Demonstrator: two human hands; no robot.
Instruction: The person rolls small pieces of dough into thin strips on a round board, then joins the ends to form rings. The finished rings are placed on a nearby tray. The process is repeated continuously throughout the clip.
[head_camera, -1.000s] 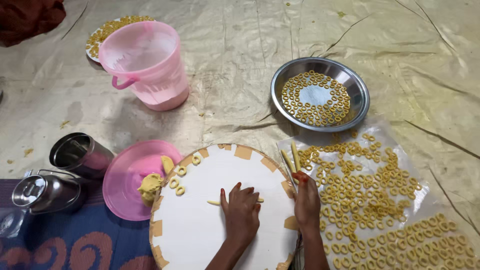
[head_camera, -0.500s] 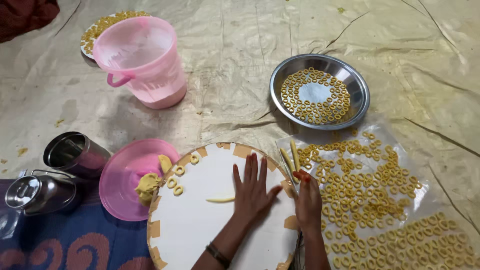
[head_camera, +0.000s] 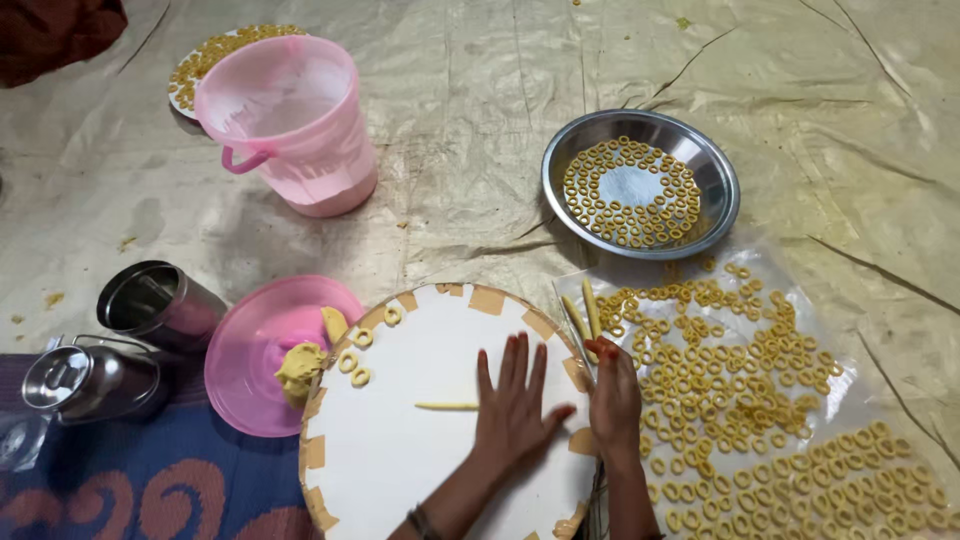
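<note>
Left hand (head_camera: 512, 400) lying flat, fingers spread, on round white board (head_camera: 420, 450) lower centre, touching dough strip (head_camera: 447, 406). Right hand (head_camera: 613, 392) resting at board's right edge, grip unclear. Ring-filled steel plate (head_camera: 640, 184) sitting upper right.

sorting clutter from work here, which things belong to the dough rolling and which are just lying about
In use: left hand, right hand, dough strip, round white board, dough lump, dough rings on plastic sheet.

Lying about: pink bucket, steel cup, lidded steel pot.
</note>
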